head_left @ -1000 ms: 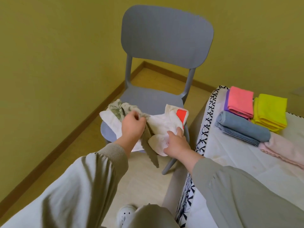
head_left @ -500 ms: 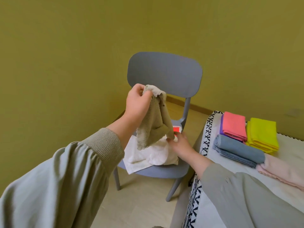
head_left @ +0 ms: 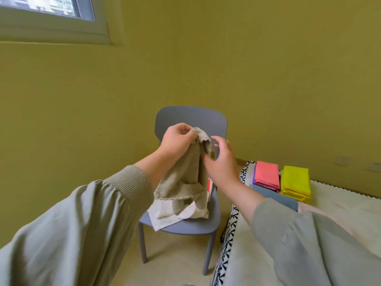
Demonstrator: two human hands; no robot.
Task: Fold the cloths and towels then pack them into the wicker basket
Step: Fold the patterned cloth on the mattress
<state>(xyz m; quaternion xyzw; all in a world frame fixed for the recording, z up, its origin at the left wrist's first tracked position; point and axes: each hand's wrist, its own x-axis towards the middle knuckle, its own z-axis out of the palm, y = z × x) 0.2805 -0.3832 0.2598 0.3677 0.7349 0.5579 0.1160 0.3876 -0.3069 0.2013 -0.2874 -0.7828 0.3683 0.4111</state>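
Head view. The left hand [head_left: 177,141] pinches the top hem of a tan terry towel [head_left: 181,178] between thumb and curled fingers and holds it up in the air, so the towel hangs full length under the hand. Judgement: it is held high so that gravity opens the crumpled fabric and a second corner can be found before folding. The right hand [head_left: 220,162] is released, fingers straight and spread, holding nothing. It sits just beside the towel's right-hand edge. Whether the thumb touches the fabric I cannot tell. Judgement: it is placed to take the opposite corner of the hem.

Below the hands, the towel's lower edge drapes onto a white cloth [head_left: 165,215] lying unfolded on the seat of a grey-blue chair [head_left: 191,120]. A red patch [head_left: 209,186] shows beside it, behind the right wrist.

To the right of the right hand, on the cloth-covered tabletop [head_left: 340,203], folded pieces lie close together: a pink cloth [head_left: 267,174] on a purple one [head_left: 255,174], a yellow stack [head_left: 295,182], and a blue-grey towel [head_left: 274,198] partly hidden by the right sleeve.

Obstructions: the chair back is close behind the hands, and the hanging towel rests on the white cloth, so it could drag that piece when carried. The wicker basket is not in view.
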